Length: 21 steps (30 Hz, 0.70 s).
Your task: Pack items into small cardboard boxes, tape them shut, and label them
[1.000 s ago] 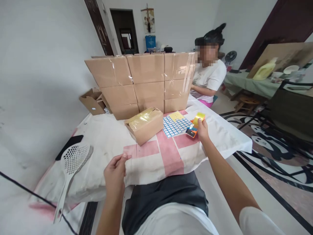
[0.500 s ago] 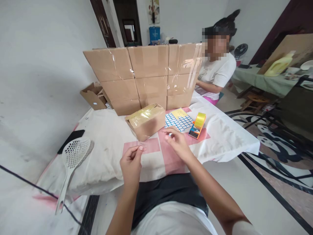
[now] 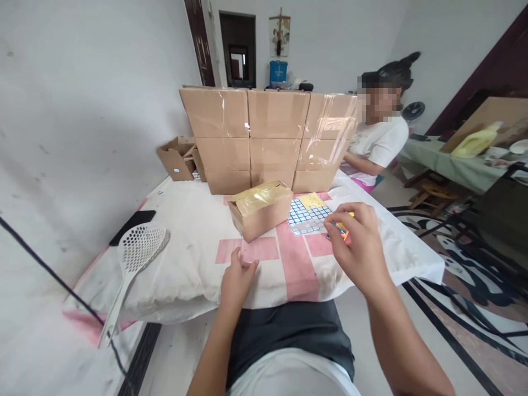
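Note:
My left hand (image 3: 238, 279) is low over the near edge of the table, its thumb and forefinger apart with nothing visible between them. My right hand (image 3: 361, 247) is raised on the right, fingers curled toward the thumb in a pinch. Whatever lies in that pinch is too small to make out. Behind it the orange and yellow tape dispenser (image 3: 343, 233) is mostly hidden. Left of this hand lies a sheet of blue-bordered labels (image 3: 303, 216) with a yellow patch. A small cardboard box (image 3: 266, 214), taped shut on top, rests tilted between the sheet and my left hand.
Stacked cardboard boxes (image 3: 272, 140) form a wall at the back. An opened carton (image 3: 176, 159) sits left of them. A white slotted skimmer (image 3: 138, 250) and a black flat item (image 3: 132, 227) lie on the left. Beyond the stack sits a person (image 3: 383, 140) in a white shirt.
My right hand has moved right and up, now covering much of the tape dispenser. My left hand's pinch has opened. The view has shifted, so the table appears slightly further right.

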### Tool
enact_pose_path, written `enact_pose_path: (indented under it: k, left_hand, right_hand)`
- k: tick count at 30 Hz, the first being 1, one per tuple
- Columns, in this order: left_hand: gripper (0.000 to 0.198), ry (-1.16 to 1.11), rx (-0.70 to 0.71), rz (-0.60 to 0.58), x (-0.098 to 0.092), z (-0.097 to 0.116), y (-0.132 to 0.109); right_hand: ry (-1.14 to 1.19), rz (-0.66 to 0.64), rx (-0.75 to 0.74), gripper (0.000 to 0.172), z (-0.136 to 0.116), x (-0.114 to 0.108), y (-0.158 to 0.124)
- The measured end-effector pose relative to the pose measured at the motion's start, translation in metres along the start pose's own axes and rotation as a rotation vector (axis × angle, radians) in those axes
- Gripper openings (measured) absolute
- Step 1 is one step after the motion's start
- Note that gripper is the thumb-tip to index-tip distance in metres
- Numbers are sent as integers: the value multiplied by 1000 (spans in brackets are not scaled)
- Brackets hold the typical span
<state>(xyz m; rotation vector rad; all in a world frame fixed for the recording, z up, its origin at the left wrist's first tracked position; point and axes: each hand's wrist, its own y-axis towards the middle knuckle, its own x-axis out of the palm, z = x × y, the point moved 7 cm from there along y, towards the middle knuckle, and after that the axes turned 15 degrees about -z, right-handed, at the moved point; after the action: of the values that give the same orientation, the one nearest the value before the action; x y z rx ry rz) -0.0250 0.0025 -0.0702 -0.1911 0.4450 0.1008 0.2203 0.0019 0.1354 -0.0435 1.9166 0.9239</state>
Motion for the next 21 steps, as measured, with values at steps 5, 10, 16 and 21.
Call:
enact_pose_path:
  k: [5, 10, 16, 21]
  left_hand:
    - [43, 321, 366, 363, -37, 67, 16]
    - [47, 619, 519, 314, -41, 95, 65]
    - [40, 561, 661, 246, -53, 63, 68]
    - [38, 460, 704, 280, -67, 48, 63]
  right_hand:
    - [157, -400, -258, 8, -16, 11, 29]
    - [438, -563, -306, 16, -6, 54, 78]
    - [739, -788, -350, 23, -4, 118, 141]
    - [704, -906, -313, 16, -9, 190, 182]
